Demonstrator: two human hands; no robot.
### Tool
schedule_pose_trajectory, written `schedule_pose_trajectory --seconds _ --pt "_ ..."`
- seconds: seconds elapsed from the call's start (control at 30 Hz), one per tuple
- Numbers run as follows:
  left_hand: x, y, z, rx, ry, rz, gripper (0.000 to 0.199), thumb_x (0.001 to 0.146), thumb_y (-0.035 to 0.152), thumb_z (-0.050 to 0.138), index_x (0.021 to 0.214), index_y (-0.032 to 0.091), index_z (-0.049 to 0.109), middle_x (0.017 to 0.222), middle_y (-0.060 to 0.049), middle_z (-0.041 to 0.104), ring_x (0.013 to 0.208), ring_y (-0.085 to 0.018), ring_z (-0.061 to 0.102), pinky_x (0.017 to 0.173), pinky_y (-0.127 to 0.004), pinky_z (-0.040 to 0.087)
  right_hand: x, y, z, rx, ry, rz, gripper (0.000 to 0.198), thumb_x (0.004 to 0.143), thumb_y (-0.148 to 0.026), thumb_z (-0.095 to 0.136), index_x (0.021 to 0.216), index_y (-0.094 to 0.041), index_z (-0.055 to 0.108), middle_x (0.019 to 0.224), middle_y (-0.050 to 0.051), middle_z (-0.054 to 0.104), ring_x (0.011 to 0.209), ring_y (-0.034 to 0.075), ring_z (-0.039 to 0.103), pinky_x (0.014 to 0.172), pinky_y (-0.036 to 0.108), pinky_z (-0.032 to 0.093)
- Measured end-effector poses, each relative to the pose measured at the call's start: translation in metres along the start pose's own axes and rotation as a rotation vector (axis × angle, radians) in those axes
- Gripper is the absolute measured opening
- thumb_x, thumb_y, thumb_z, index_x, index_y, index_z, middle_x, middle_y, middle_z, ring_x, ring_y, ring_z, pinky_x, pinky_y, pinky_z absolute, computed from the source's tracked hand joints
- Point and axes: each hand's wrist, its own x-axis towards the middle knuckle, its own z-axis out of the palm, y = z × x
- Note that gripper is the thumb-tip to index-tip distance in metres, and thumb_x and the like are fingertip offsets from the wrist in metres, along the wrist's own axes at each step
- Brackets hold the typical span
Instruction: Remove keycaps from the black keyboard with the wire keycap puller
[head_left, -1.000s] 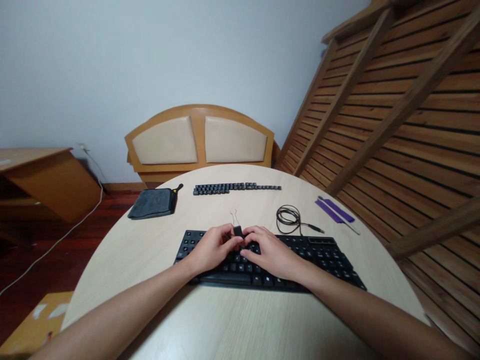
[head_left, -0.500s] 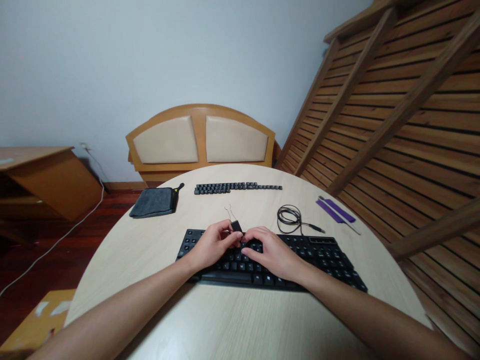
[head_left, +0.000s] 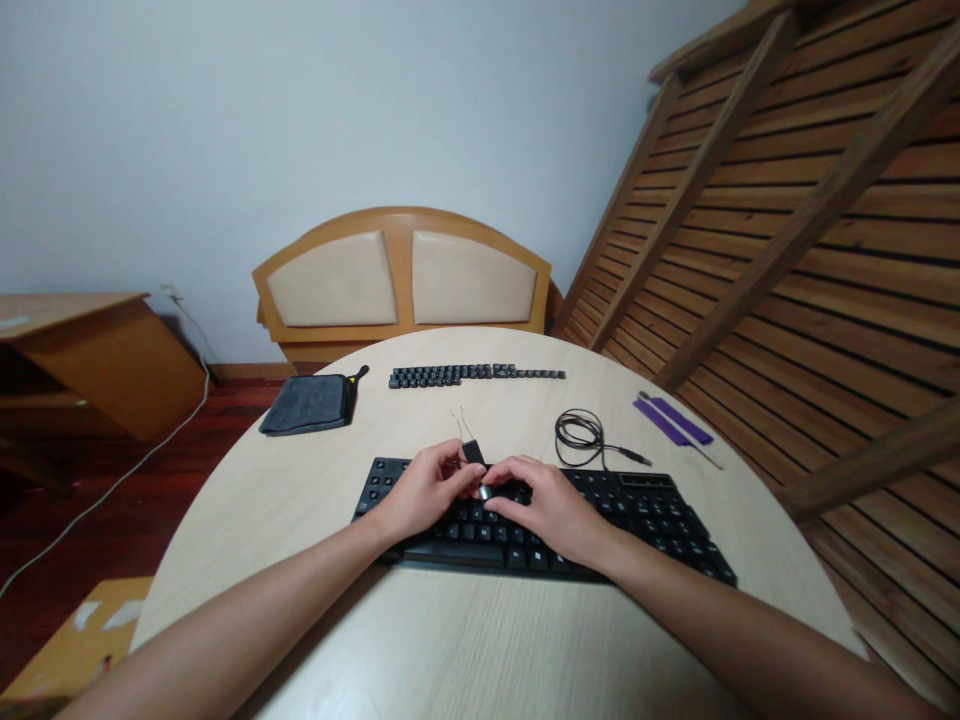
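My left hand is closed round a keycap puller, a small black handle with thin wire prongs pointing away from me. At its fingertips, my right hand pinches a small dark keycap between thumb and forefinger. Both hands are over a black keyboard, which lies across the near part of the table. Part of its upper rows is hidden behind my fingers.
Loose black keycaps sit in rows at the back of the round table. A grey zipped pouch lies left; a coiled USB cable and purple-handled tools lie right. A slatted wooden frame leans beyond.
The keycap now shows between my fingertips, its shiny side toward me. My right fingers have shifted slightly around it; my left hand keeps the puller in nearly the same spot.
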Motion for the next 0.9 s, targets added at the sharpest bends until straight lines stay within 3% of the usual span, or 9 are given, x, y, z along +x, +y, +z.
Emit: schedule_pose_trajectory --seconds 0.3,0.57,0.77,0.9 --pt "0.000 0.000 0.000 0.028 0.023 0.006 0.024 0.087 0.037 0.059 0.079 0.015 0.057 0.066 0.001 0.060 0.062 -0.013 0.055 0.060 -0.025 0.043 0.000 0.000 -0.001 -0.072 -0.021 -0.039 0.012 0.085 -0.027 0.066 0.096 -0.023 0.066 0.102 0.002 0.070 0.100 0.018 0.062 0.091 0.032 0.045" --pt "0.001 -0.004 0.000 0.060 0.075 -0.009 0.022 0.088 0.037 0.057 0.081 0.016 0.057 0.070 -0.001 0.064 0.066 -0.016 0.059 0.062 -0.027 0.045 0.001 -0.003 -0.013 0.001 -0.056 0.034 0.016 0.084 -0.027 0.066 0.100 -0.023 0.065 0.105 0.002 0.070 0.100 0.019 0.063 0.092 0.032 0.046" --pt "0.002 -0.006 0.000 0.110 0.084 -0.010 0.019 0.088 0.034 0.056 0.080 0.017 0.057 0.069 -0.001 0.063 0.065 -0.015 0.058 0.063 -0.028 0.043 0.040 0.015 -0.037 -0.100 0.071 0.041 0.019 0.085 -0.022 0.063 0.103 -0.018 0.064 0.100 0.005 0.069 0.092 0.017 0.064 0.079 0.029 0.050" --pt "0.002 -0.009 0.000 0.149 0.075 -0.005 0.020 0.089 0.034 0.056 0.079 0.017 0.057 0.070 -0.001 0.063 0.066 -0.016 0.058 0.064 -0.028 0.043 0.083 0.033 -0.043 -0.268 0.066 0.024 0.025 0.085 -0.019 0.062 0.110 -0.015 0.066 0.102 0.007 0.071 0.091 0.017 0.065 0.082 0.028 0.048"
